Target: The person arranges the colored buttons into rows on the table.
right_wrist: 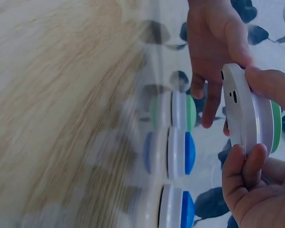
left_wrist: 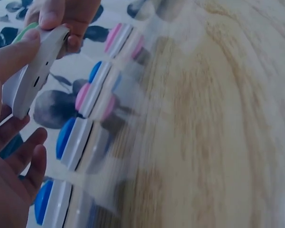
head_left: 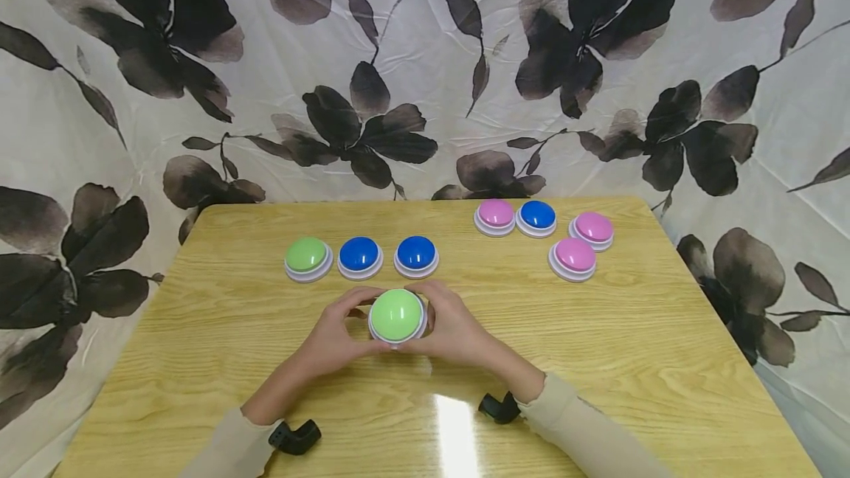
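1. count on the table (head_left: 631,360): eight buttons in all, two green, three blue, three pink; two hands.
2. far left of the row, one green button (head_left: 305,255) sits dome up, and just beside it come two blues: the left blue (head_left: 359,254), then the middle blue (head_left: 416,252).
3. in from the left comes the left hand (head_left: 335,334), thumb at the near side, fingers at the far side, pinching the rim of the held button.
4. and here it is, the held button (head_left: 396,315), the second green, up off the wood, nearer than the row, dome up, right between the two sets of fingers!
5. the right hand (head_left: 458,327) mirrors that grip, thumb near, fingers far, pinching the opposite rim; both thumbs meet at the near edge.
6. over at the right, four more: back pink (head_left: 496,212), right blue (head_left: 536,214) just beside it, then front pink (head_left: 575,254), with outer pink (head_left: 594,227) just behind it, rightmost.
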The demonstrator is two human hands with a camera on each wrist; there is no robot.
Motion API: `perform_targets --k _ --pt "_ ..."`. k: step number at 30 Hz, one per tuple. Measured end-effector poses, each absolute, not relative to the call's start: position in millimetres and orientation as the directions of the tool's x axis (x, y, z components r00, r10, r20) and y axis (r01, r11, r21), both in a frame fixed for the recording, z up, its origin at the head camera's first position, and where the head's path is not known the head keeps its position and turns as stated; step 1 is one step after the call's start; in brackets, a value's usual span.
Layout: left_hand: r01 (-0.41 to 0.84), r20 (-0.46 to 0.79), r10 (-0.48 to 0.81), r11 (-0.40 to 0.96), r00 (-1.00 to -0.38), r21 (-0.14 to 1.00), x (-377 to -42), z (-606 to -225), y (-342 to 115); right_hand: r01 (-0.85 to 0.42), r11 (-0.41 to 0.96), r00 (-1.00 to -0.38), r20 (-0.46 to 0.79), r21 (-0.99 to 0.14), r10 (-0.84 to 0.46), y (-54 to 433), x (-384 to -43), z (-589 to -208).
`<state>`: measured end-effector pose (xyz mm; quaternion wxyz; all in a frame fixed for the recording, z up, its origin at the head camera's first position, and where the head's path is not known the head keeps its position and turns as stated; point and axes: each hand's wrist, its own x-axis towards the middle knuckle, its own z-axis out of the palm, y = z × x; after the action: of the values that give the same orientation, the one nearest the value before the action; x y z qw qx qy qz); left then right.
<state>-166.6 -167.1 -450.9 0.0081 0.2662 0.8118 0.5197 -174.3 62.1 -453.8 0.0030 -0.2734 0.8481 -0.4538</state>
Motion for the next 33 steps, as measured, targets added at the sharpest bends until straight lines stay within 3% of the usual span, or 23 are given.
perform_targets --k 10,24,33 --pt "0.422 0.263 0.403 0.380 -0.876 0.823 -182.1 -483.9 -208.9 -0.492 0.362 -0.809 0.263 -0.792 -0.526 31.3 -192.2 -461.7" --pt "0.378 0.256 0.301 0.483 -0.919 0.789 -173.1 -448.5 -237.7 -0.494 0.367 -0.791 0.232 -0.788 -0.566 -21.3 -217.7 -462.5" --pt "0.326 0.218 0.259 0.519 -0.941 0.790 -187.7 -461.5 -274.0 -0.491 0.366 -0.761 0.185 -0.791 -0.621 -49.6 -238.8 -455.3"
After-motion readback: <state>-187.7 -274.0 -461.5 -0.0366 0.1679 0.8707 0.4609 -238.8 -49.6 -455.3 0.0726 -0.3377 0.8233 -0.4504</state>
